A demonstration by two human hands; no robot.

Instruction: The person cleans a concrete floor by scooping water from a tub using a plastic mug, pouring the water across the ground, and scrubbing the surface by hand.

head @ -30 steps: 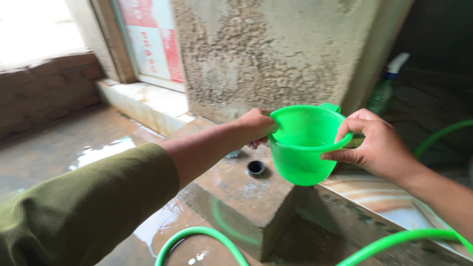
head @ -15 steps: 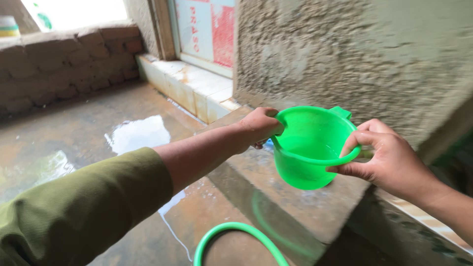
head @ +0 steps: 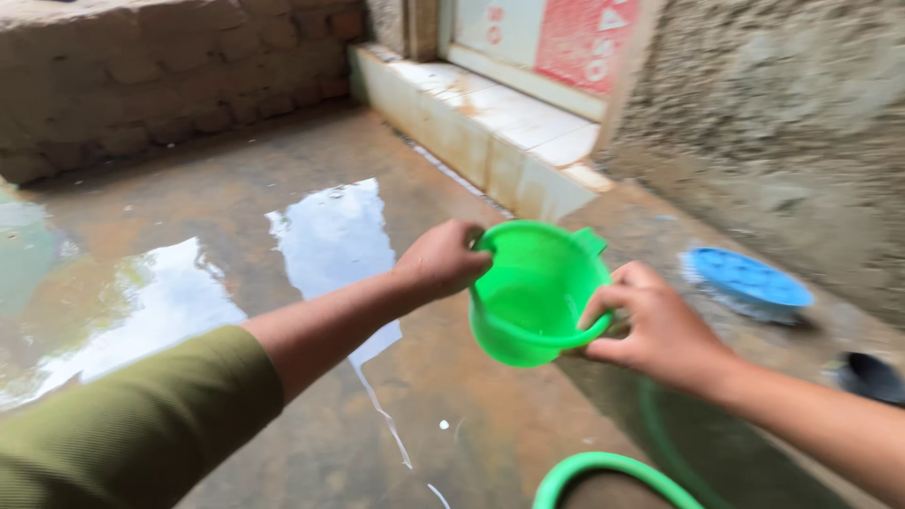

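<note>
Got my left hand (head: 441, 259) clamped on the far rim of the green mug (head: 533, 294) and my right hand (head: 650, 325) pinching the near rim, holding it over the wet floor (head: 236, 283). Feels like carrying; next I need it level. Hose (head: 603, 471) loops underfoot, blue brush (head: 747, 281) by the wall.

Single head view, close, angled down over hands toward wet floor (head: 236, 217).
</note>
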